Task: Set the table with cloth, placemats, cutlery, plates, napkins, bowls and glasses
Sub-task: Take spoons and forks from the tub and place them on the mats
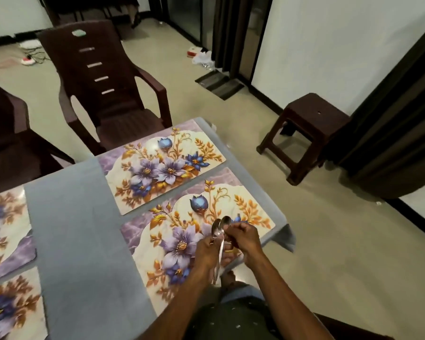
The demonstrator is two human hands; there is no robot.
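Grey tablecloth (79, 229) is covering the table, four floral placemats lying on it: far right placemat (165, 168), near right placemat (182, 241), and two at the left edge, upper (5, 229) and lower (10, 310), both cut off by the frame. Two brown plastic chairs are standing at the far side, the nearer one (108, 94) facing the far right placemat; a brown stool (307, 133) is sitting on the floor off to the right, well apart from the table. Both hands are working over the near right placemat: left hand (206, 251) is gripping the handles of a small bunch of steel spoons (220, 229), right hand (245, 239) is pinching near the bowls, apparently separating one out. Spoons are shiny, thin-handled, bowls pointing away from the person, exact count too hard to tell. Step looks like cutlery placing, early in the task, no plates or glasses showing. To do it well: be peeling off a single spoon cleanly while keeping the rest clamped, then be laying it straight along the placemat's right side, not sliding the mat on the cloth.
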